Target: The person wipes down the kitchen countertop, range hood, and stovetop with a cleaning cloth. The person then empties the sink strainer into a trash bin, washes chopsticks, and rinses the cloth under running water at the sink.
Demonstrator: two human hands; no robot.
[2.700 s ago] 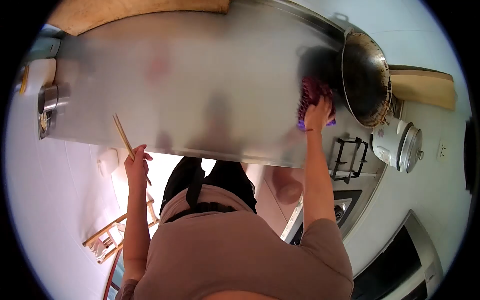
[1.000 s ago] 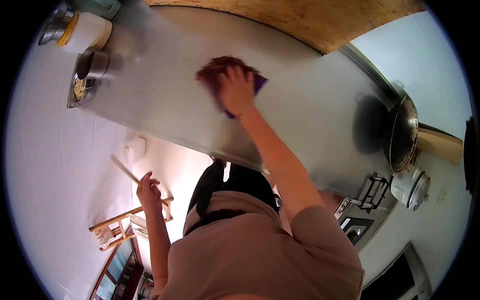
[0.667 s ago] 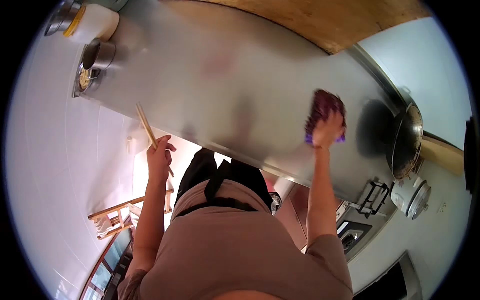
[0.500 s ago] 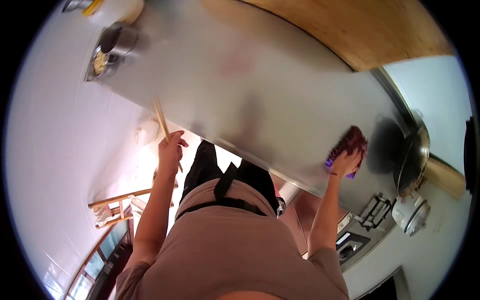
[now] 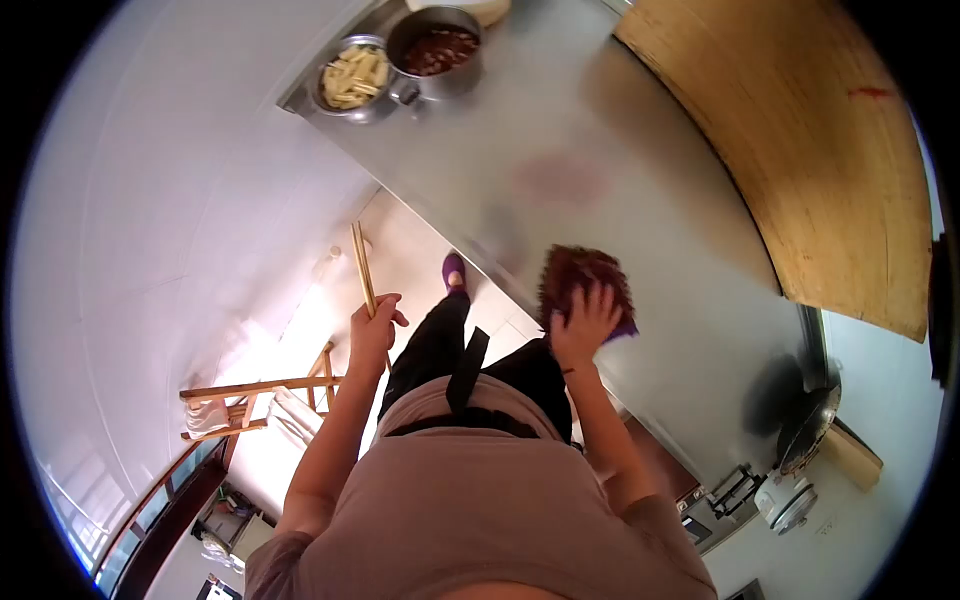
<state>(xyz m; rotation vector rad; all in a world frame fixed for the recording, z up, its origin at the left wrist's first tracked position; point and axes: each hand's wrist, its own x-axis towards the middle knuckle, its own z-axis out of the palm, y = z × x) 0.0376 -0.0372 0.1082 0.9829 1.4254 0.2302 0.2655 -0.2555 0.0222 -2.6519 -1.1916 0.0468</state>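
Observation:
My left hand (image 5: 374,326) is closed around a pair of wooden chopsticks (image 5: 361,262), held upward beside the counter's edge. On the metal countertop (image 5: 680,270), my right hand (image 5: 588,328) lies flat with fingers spread over a dark red, shaggy cloth (image 5: 580,268). A purple edge of the cloth shows beneath the palm. At the counter's far left end stand a metal pot (image 5: 436,55) with dark reddish contents and a metal bowl (image 5: 353,78) of pale yellow pieces. A faint reddish patch shows on the metal beyond the cloth.
A large round wooden board (image 5: 800,150) covers the counter's far right. A wok (image 5: 808,430) leans at the right end, near a white lidded appliance (image 5: 785,503) and a black metal rack (image 5: 736,490). A wooden folding chair (image 5: 262,388) stands on the left.
My right hand and the cloth have moved left along the counter, nearer my body. The view has turned left, bringing the pot and bowl farther into sight. The chopsticks remain in my left hand.

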